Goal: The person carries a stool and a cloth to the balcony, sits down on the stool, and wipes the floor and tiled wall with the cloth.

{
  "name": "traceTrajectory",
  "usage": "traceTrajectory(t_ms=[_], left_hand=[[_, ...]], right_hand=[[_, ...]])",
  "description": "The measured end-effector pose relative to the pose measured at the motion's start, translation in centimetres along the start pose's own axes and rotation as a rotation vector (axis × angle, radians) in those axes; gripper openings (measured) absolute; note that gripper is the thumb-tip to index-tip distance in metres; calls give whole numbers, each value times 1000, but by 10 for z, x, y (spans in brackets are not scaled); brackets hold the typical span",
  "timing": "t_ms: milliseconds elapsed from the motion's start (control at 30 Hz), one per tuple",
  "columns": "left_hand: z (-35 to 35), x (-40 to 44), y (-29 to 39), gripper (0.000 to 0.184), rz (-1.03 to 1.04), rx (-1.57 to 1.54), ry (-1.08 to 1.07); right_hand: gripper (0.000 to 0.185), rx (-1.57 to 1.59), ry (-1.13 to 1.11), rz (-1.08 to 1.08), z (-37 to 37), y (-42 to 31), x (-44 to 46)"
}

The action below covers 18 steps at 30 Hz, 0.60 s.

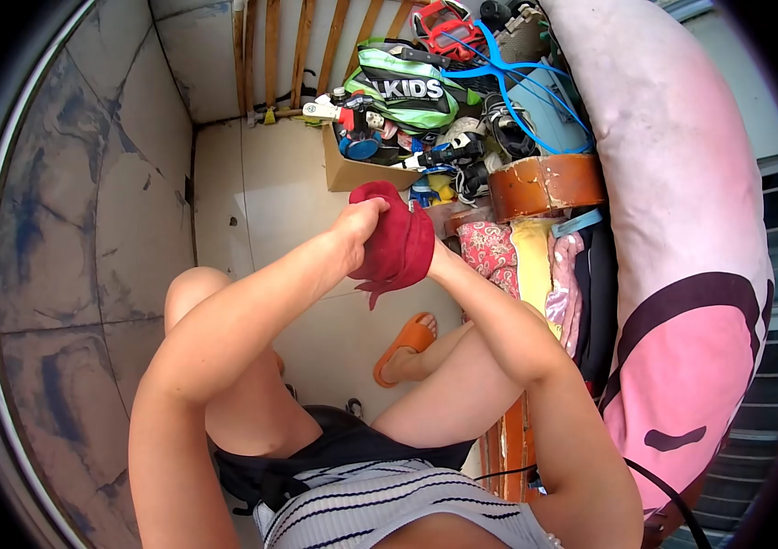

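A dark red cloth item [398, 245] is held up in front of me, above the tiled floor. My left hand [359, 227] grips its left edge, with the fingers closed on the fabric. The right forearm reaches up to the cloth's right side, and my right hand is hidden inside or behind the fabric. A loose strip of the cloth hangs down at its lower left.
Beyond the cloth stands a cardboard box [345, 174] full of toys and shoes, with a green bag [407, 90] and blue hangers [498, 69]. Folded clothes [531, 265] and a long pink cushion [681, 183] lie right. A tiled wall [59, 229] is left.
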<state>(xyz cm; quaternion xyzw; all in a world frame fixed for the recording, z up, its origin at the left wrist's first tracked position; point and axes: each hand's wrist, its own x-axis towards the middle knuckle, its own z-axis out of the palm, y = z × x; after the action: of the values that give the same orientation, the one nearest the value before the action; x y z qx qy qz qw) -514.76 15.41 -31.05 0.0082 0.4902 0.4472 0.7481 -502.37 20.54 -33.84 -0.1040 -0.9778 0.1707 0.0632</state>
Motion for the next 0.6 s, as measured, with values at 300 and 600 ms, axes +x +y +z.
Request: traceTrajectory(t_ms=[300, 600], left_hand=[[-2, 3, 0, 32, -6, 28, -24], [0, 3, -1, 29, 7, -6, 4]], right_hand=[[40, 84, -7, 38, 1, 1, -2], [40, 54, -18, 38, -9, -4, -1]])
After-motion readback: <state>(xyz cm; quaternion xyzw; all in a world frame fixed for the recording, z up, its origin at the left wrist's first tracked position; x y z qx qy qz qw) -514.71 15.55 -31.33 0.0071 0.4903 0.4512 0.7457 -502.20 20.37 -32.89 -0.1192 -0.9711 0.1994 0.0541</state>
